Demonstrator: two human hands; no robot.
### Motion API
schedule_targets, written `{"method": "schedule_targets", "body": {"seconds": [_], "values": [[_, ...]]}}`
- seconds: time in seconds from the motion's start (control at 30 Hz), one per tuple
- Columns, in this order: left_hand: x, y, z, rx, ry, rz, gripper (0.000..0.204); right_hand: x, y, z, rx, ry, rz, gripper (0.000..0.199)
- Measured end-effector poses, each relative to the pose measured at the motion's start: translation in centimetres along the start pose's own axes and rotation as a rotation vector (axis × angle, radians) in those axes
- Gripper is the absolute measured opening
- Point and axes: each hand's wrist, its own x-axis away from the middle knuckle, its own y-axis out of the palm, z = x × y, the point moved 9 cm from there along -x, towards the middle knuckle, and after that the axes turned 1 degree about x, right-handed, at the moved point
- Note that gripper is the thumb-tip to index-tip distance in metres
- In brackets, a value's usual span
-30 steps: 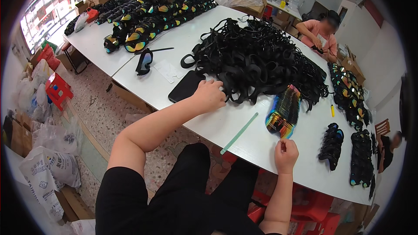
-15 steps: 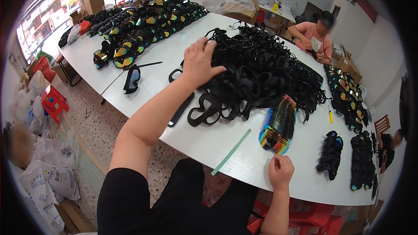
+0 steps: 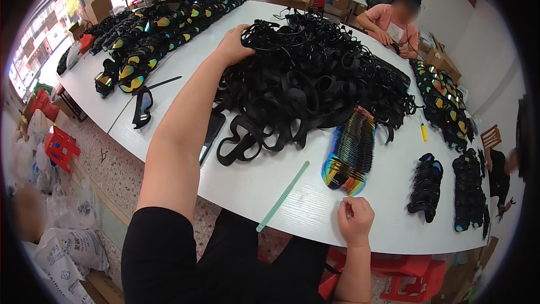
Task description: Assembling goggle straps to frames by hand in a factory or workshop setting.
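Tangling is the main risk I see from here. My left hand [image 3: 235,44] lies on the far left side of the big heap of black goggle frames and straps [image 3: 306,81], and the loops in that heap are hooked one into another. If the hand pulls one frame, I judge that several others could come with it and slide toward the near edge of the table [image 3: 270,183], where the black phone [image 3: 212,135] and the green strip [image 3: 283,196] lie. A hard pull could also push the row of rainbow lenses [image 3: 350,152], which stands just beside the heap on its right, and that row looks easy to topple.

Now the pose, from left to right. The left arm is stretched far out over the table, almost straight, and the palm faces down. Its fingers are curled into the straps at the top of the heap; they seem to grip a loop, but I cannot tell exactly which one. My right hand [image 3: 355,220] rests at the near edge of the table, close to the body, below the lenses. Its fingers are closed into a loose fist, with the thumb pressed on the first finger; whether something small is pinched there, I cannot tell.
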Motion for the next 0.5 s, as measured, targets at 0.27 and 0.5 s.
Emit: {"method": "schedule_targets", "body": {"seconds": [0.27, 0.5], "values": [[2.7, 0.8, 13.0, -0.075, 0.334, 0.241, 0.065, 0.0, -0.1, -0.3, 0.012, -0.051, -0.004, 0.01], [5.4, 6.7, 18.3, -0.154, 0.358, 0.168, 0.067, 0.1, -0.1, -0.1, 0.002, -0.043, 0.013, 0.01]]}}
